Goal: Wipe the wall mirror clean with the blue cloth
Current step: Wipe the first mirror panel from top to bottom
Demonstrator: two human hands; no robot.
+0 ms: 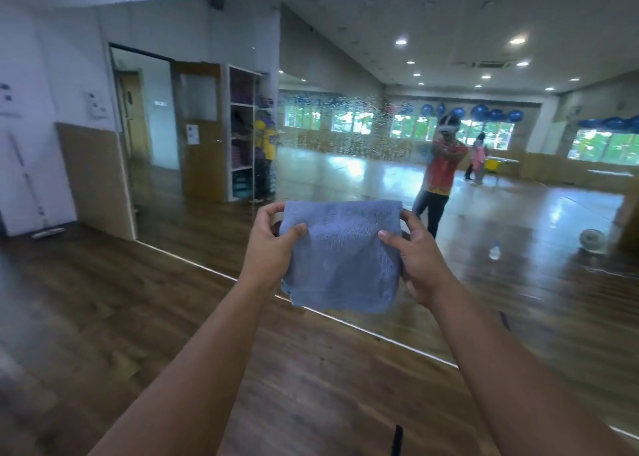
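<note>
i hold the blue cloth [340,258] up in front of me, folded into a thick, fluffy square, pale blue, its lower edge hanging slack. my left hand [268,244] pinches its left edge, thumb on the near face, fingers curled behind. my right hand [420,258] grips the right edge the same way. the wall mirror [380,186] stands just beyond, speckled with droplets [345,134] across its middle, above the wooden floor [138,317].

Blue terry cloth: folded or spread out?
Folded: the blue terry cloth shows layered edges at its lower corner, held either side by left hand and right hand.
</note>
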